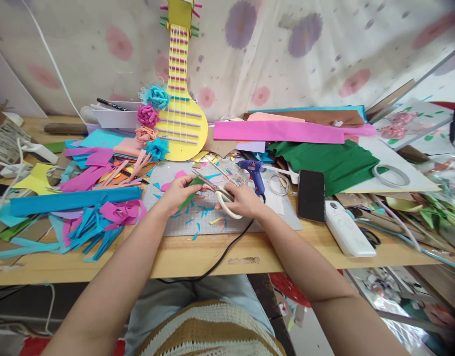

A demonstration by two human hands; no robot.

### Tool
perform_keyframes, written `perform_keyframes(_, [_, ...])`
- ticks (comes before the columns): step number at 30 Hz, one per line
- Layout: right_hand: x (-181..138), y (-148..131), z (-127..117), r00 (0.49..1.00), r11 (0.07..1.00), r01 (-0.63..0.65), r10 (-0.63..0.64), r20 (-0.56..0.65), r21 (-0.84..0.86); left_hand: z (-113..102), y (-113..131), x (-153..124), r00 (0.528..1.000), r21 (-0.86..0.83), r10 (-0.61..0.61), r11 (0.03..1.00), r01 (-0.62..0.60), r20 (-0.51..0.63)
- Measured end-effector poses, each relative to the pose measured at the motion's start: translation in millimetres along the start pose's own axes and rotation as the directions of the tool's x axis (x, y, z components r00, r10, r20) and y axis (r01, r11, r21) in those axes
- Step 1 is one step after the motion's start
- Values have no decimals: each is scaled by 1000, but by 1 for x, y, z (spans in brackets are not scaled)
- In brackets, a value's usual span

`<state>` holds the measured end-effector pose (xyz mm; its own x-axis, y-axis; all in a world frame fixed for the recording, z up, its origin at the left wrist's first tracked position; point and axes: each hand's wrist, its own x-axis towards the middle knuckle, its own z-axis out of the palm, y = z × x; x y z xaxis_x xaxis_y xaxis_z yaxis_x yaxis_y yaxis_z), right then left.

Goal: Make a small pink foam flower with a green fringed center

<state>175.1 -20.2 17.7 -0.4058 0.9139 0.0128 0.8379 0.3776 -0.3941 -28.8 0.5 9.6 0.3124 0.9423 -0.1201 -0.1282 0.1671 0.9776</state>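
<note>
Pale wooden table (266,258) bears a flat grey gridded mat (274,225), with a yellow lute-shaped model (190,114) standing behind it. Over the mat, the right hand (244,199) grips white-handled metal scissors (219,191), blades directed toward the left hand (178,195), whose thumb and fingers pinch a small green paper-like piece (191,192) beside the blades; narrow blue scraps (206,212) lie on the mat.
</note>
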Motion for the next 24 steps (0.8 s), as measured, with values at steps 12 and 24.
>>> perform_keyframes(12, [-2,-3,-4,996,995,31,-23,89,-96,-2,-3,1,1000,4,31,1000,-31,3])
perform_keyframes(24, [-1,-3,0,998,992,27,-21,52,-121,0,-1,-1,1000,-9,9,1000,-9,-1])
